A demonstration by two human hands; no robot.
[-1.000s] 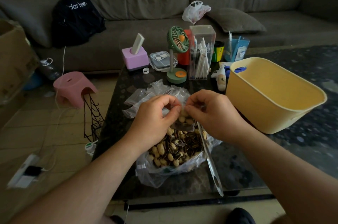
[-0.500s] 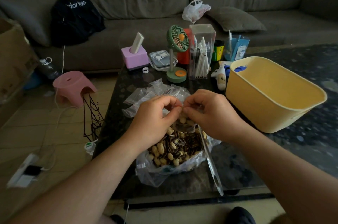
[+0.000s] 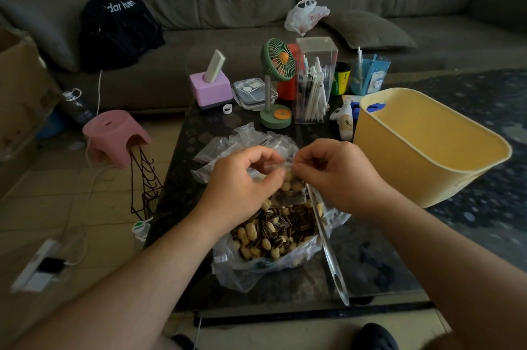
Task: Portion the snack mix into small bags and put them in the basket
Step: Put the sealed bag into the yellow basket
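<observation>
A small clear bag [image 3: 289, 188] partly filled with peanuts and seeds hangs between my hands above the big open bag of snack mix [image 3: 275, 232]. My left hand [image 3: 242, 184] pinches the small bag's top edge from the left, and my right hand [image 3: 339, 175] pinches it from the right. A clear long-handled scoop [image 3: 330, 255] lies with its bowl in the snack mix and its handle pointing toward me. The yellow basket [image 3: 407, 161] stands to the right on the dark table; nothing shows inside it.
A pile of small clear bags [image 3: 236, 144] lies behind my hands. Further back stand a green desk fan [image 3: 276, 84], a clear pen box [image 3: 313, 84], a pink box [image 3: 211, 91] and a white figurine [image 3: 343, 122]. A pink stool [image 3: 114, 135] and wire rack [image 3: 144, 184] are left of the table.
Both hands have risen slightly with the small bag, its top edge still pinched between them. Nothing else has moved.
</observation>
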